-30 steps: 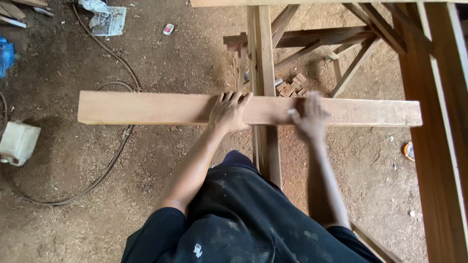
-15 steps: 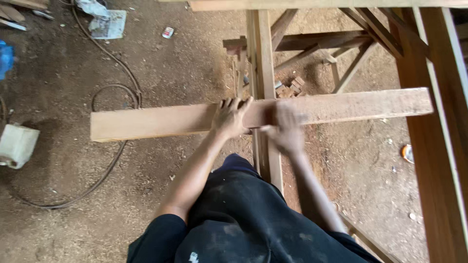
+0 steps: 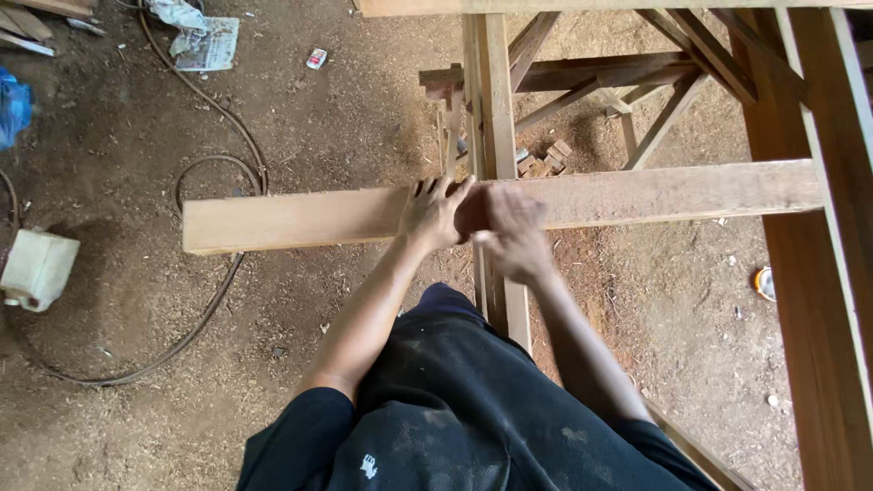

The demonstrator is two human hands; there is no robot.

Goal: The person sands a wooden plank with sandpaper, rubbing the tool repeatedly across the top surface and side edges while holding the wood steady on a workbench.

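A long pale wooden plank (image 3: pixel 300 220) lies crosswise on a narrow upright-running beam (image 3: pixel 489 100) of a wooden trestle. It is slightly tilted, with its right end higher in the picture. My left hand (image 3: pixel 435 214) lies on top of the plank near its middle, fingers spread and reaching over the far edge, holding it down. My right hand (image 3: pixel 514 235) is right beside it on the plank's near edge. It is blurred by motion, so its grip is unclear. My dark trousers (image 3: pixel 455 409) fill the bottom of the view.
A dark cable (image 3: pixel 223 136) loops over the sawdust floor at left, near a white plastic container (image 3: pixel 36 268). Trestle braces (image 3: pixel 591 73) and small wood blocks (image 3: pixel 544 164) lie beyond the plank. Thick timber beams (image 3: pixel 818 273) run down the right side. A small orange lid (image 3: pixel 764 284) lies beside them.
The plank has slid to the right and tilted, its right end now higher. My right hand has moved left along it, close to my left hand, which stays in place.
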